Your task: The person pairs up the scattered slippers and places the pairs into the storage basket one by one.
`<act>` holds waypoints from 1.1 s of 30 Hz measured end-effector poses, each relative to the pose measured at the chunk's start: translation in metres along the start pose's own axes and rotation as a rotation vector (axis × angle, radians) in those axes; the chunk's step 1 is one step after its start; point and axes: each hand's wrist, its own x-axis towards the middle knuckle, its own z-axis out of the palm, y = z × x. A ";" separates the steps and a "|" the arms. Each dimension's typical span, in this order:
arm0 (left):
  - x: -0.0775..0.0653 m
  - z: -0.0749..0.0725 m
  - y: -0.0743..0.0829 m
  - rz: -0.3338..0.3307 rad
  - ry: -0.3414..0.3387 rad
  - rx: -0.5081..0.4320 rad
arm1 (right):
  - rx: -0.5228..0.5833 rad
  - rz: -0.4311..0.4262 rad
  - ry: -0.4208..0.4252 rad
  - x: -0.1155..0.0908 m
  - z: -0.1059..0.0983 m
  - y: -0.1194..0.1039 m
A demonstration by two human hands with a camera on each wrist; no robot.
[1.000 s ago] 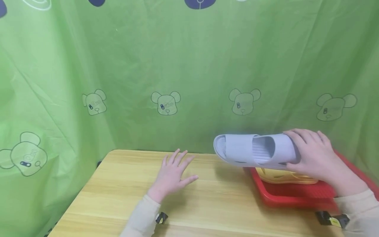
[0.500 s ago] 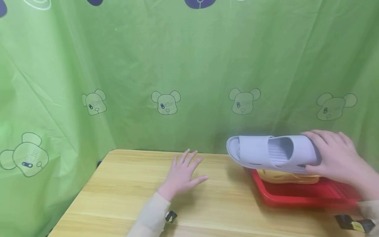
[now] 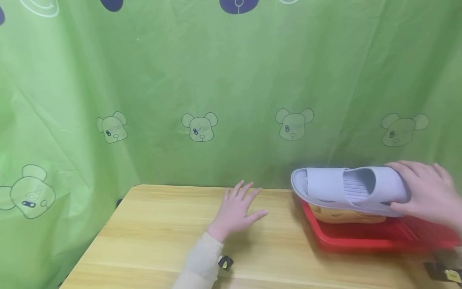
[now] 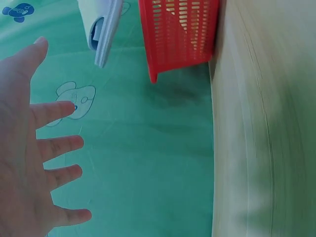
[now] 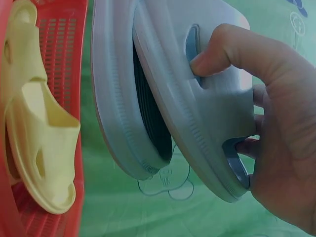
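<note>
At the right of the head view my right hand [image 3: 429, 192] grips a pale blue-grey slipper [image 3: 325, 186] by one end, above the red basket [image 3: 361, 243]. The right wrist view shows the thumb pressed into a slot of this slipper, the other fingers behind its far side. A second blue-grey slipper [image 5: 113, 98] lies against it, on the basket's side. Inside the basket are yellow slippers [image 5: 52, 153], partly covered by the grey one in the head view. My left hand [image 3: 234, 210] hovers over the table, fingers straight and spread, holding nothing.
The wooden table [image 3: 155, 224] extends to the left and front of the basket. A green curtain [image 3: 245, 80] printed with bear heads hangs right behind the table's far edge. Each wrist wears a black device [image 3: 225, 263].
My right hand has carried the blue-grey slippers rightward and slightly down, farther over the basket. The left hand has drifted right across the table, still spread.
</note>
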 end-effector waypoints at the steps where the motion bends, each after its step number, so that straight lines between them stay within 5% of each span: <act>1: 0.002 0.001 0.002 -0.003 -0.002 -0.008 | -0.009 0.005 -0.003 -0.001 0.000 0.003; 20: 0.026 0.029 0.045 -0.048 -0.098 0.016 | 0.028 -0.055 0.080 -0.022 0.005 0.041; 33: 0.047 0.053 0.063 0.018 -0.167 0.078 | 0.035 -0.087 0.111 -0.029 0.018 0.052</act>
